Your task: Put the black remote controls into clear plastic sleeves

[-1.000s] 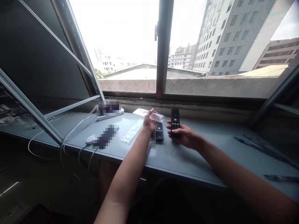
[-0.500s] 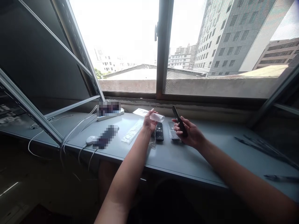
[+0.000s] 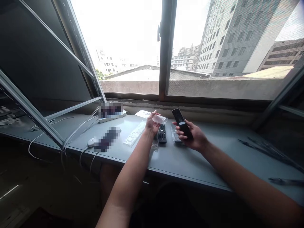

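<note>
Right hand (image 3: 193,136) grips a back-up remote (image 3: 181,125); left hand (image 3: 152,124) pinches a clear bag (image 3: 159,119) at nine o'clock. The glossy remote could slip onto the counter (image 3: 213,152).

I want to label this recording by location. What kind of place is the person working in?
Probably a work counter by an upper-floor window in a city building. A long grey ledge runs under the window frame, tall blocks stand outside, and a power strip with white cables and remote controls lies on it.
</note>
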`<state>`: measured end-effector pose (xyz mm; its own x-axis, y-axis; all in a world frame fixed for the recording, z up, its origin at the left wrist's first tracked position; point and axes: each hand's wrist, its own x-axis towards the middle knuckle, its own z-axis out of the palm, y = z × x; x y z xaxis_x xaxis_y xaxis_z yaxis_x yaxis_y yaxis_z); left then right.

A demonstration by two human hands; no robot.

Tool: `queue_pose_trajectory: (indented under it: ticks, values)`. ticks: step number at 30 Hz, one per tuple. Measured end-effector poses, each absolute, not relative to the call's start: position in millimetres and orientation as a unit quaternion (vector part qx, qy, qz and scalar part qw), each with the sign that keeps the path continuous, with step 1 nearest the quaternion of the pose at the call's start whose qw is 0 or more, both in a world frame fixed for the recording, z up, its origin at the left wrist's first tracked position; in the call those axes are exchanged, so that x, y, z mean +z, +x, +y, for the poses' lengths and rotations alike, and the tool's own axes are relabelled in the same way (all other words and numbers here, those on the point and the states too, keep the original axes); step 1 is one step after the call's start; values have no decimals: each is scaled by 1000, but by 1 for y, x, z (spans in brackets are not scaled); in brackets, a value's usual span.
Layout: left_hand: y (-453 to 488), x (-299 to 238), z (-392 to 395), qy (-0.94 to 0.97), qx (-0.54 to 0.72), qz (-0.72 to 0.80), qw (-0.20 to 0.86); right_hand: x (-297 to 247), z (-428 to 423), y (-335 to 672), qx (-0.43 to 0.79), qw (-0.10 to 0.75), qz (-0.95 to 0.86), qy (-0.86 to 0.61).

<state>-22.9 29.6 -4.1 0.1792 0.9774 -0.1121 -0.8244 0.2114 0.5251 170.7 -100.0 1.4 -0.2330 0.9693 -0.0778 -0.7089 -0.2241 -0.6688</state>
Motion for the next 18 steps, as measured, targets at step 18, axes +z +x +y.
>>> queue_pose_trajectory:
  ticks: [18]
  values:
    - [-23, -3, 29, 165, 596, 215, 755, -1, -98, 171, 733, 581, -233, -267]
